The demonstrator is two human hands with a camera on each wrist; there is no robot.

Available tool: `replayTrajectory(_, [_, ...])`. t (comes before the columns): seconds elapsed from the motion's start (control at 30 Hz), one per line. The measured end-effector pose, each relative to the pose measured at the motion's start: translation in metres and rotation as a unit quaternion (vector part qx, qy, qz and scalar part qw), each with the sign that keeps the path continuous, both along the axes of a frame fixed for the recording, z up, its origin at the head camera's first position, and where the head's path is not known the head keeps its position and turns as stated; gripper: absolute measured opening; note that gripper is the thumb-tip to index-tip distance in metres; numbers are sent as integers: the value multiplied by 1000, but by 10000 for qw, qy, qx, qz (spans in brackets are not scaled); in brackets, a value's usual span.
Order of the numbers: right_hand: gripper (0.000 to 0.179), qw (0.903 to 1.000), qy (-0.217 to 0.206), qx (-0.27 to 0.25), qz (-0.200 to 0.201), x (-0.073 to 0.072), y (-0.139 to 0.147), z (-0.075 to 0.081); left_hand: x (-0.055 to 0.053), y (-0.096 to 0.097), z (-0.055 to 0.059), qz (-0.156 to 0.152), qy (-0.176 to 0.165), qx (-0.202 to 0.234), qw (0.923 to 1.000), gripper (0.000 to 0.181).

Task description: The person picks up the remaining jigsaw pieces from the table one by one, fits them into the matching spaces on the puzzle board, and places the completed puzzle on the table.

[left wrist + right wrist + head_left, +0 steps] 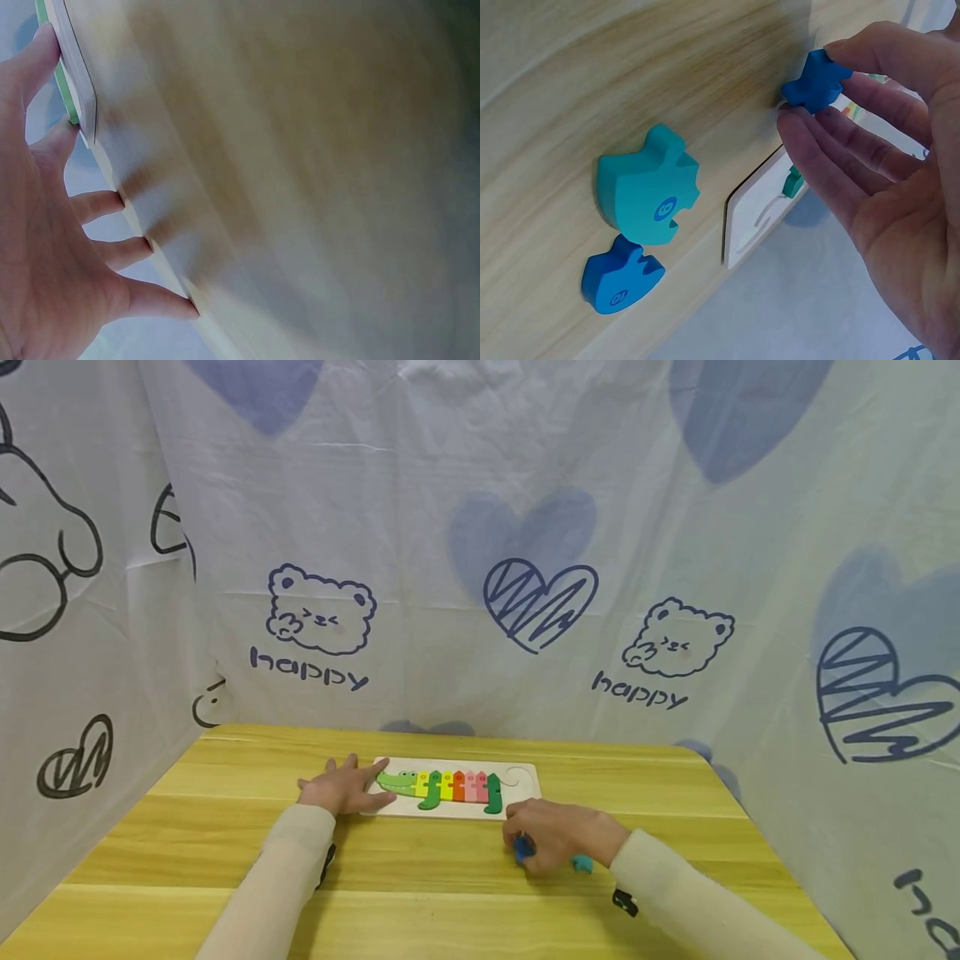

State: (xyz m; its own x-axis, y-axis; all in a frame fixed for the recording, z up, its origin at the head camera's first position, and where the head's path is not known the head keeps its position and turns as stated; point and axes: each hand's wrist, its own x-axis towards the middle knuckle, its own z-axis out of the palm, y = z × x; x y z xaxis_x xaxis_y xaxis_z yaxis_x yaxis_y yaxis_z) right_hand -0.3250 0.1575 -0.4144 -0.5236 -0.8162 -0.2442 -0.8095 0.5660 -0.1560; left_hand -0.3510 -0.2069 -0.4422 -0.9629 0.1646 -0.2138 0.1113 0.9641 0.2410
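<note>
A pale wooden puzzle board [457, 812] lies on the table, with a crocodile of green, yellow, red and pink pieces [459, 787] set in it. At its right end a curled tail line shows on bare wood. My left hand [341, 787] spreads its fingers at the board's left end; thumb and one finger touch the board, the others rest on the table. Just off the board's lower right corner, my right hand [551, 833] pinches a blue puzzle piece [817, 81] between thumb and fingers. Nearby lies a teal puzzle piece [649, 191], touching a second blue puzzle piece [622, 277] numbered 10.
The yellow wood-grain table [420, 902] runs back to a white curtain [420, 568] printed with hearts and bears. More printed curtain hangs along the left and right sides. The two loose pieces lie beneath the right wrist.
</note>
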Motion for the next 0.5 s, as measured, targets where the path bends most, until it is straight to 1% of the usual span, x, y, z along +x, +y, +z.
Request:
replayTrajectory(0.23, [18,9995,15,-235,221,-4,2,-2,-2,0,-2,16,-30,10,10000,83])
replayTrajectory(0.4, [14,9974,315,-512,396,-6,4,-5,-4,-1,-4,22,-34,8,10000,83])
replayTrajectory(0.5, [14,9972,399,-570,279,-8,7,-6,-4,-1,-4,11,-21,1,10000,83])
